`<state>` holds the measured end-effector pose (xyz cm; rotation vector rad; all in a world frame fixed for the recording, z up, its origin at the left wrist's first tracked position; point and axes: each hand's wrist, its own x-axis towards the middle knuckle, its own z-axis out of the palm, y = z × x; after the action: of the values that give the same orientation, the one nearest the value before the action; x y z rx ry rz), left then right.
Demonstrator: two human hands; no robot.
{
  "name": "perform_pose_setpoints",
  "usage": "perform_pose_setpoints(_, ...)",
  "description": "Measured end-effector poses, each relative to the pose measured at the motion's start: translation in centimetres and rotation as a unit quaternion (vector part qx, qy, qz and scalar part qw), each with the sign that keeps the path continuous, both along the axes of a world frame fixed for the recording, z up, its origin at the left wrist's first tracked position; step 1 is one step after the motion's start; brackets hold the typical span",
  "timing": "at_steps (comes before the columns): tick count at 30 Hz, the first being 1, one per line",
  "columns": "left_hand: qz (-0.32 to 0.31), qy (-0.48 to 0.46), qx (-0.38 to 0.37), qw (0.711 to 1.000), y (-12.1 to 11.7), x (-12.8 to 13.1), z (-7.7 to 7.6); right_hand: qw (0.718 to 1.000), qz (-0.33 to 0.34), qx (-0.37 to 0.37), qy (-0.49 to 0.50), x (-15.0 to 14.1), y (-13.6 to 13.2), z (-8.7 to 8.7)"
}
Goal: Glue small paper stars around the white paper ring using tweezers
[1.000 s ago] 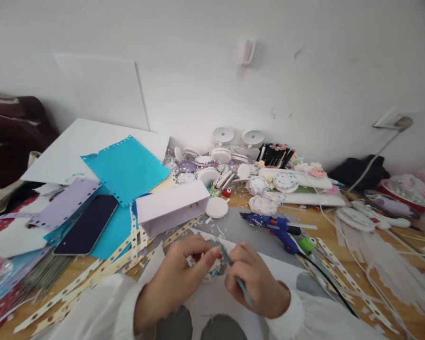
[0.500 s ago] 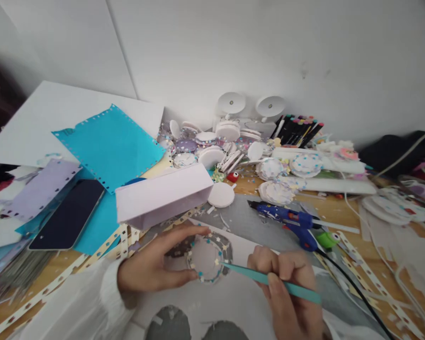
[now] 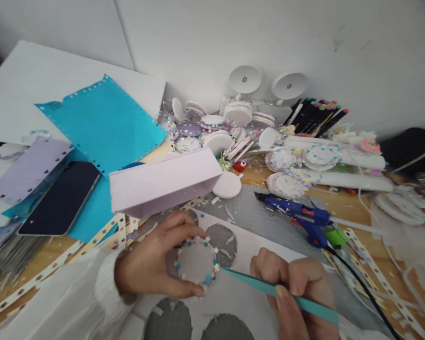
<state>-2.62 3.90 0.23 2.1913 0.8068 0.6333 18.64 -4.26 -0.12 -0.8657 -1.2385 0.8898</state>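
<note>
My left hand (image 3: 152, 262) curls round a small round white disc (image 3: 195, 260) whose rim carries tiny blue and white paper bits; thumb and fingers grip its edge. The disc rests on a white sheet with round cut-outs (image 3: 233, 293). My right hand (image 3: 293, 293) is closed on a thin teal stick (image 3: 279, 295), held like a pen. Its tip touches the disc's right rim.
A folded lilac paper box (image 3: 163, 182) lies just behind my left hand. A blue glue gun (image 3: 297, 217) lies to the right, a dark phone (image 3: 62, 198) and turquoise sheet (image 3: 102, 123) to the left. Decorated discs (image 3: 230, 137) and markers (image 3: 318, 115) crowd the wall.
The view has dropped and moved closer. The hands have drawn apart: the left now holds the disc flat on the sheet and slightly lower-left, the right points the teal stick at its rim.
</note>
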Motion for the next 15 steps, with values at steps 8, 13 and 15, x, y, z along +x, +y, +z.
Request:
perform_pose_setpoints(8, 0.014, -0.018, 0.044, 0.999, -0.14, 0.3, 0.05, 1.0, -0.001, 0.017, 0.016, -0.42, 0.11, -0.25)
perform_pose_setpoints(13, 0.014, -0.022, 0.054, 0.998, -0.25, 0.42, 0.06, 0.999, 0.015, 0.028, -0.021, -0.27, 0.27, -0.09)
perform_pose_setpoints(15, 0.016, -0.025, 0.058, 0.998, -0.27, 0.43, 0.02, 0.999, 0.006, 0.038, -0.029, -0.17, 0.24, -0.15)
